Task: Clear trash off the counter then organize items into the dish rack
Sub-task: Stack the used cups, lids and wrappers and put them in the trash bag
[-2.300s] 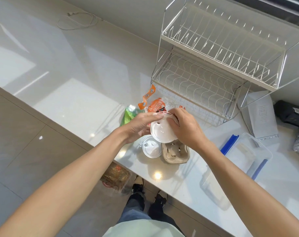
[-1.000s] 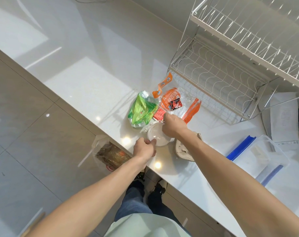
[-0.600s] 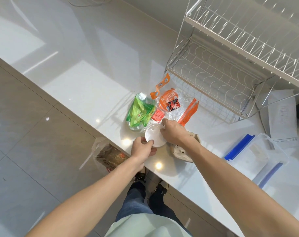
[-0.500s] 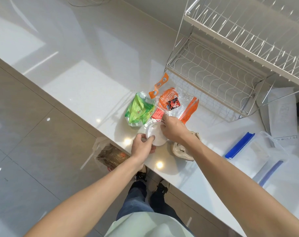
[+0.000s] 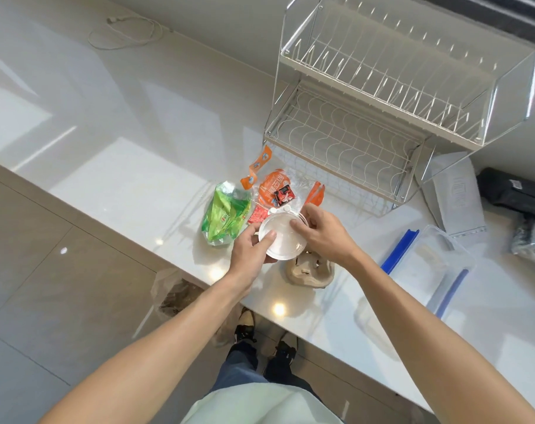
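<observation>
Both hands hold a round white plastic lid [image 5: 281, 238] just above the counter's front edge. My left hand [image 5: 250, 248] grips its left rim, thumb on top. My right hand [image 5: 322, 234] pinches its right rim. Behind the lid lie a green wrapper [image 5: 225, 217], an orange snack packet [image 5: 274, 189], a small red sachet [image 5: 257, 215] and orange wrapper strips [image 5: 258, 168]. A crumpled brown paper cup carrier [image 5: 310, 270] sits under my right wrist. The white two-tier wire dish rack [image 5: 379, 99] stands at the back right with nothing in it.
A clear food container with blue clips [image 5: 428, 264] sits right of the hands. A white box [image 5: 452, 194] and dark bags [image 5: 514, 194] are beyond it. A plastic trash bag [image 5: 176, 296] hangs below the counter edge on the floor side. A white cable [image 5: 122, 33] lies far back left.
The lid has come up off the counter a little and toward me, now gripped by both hands. The head view has shifted so more of the rack shows.
</observation>
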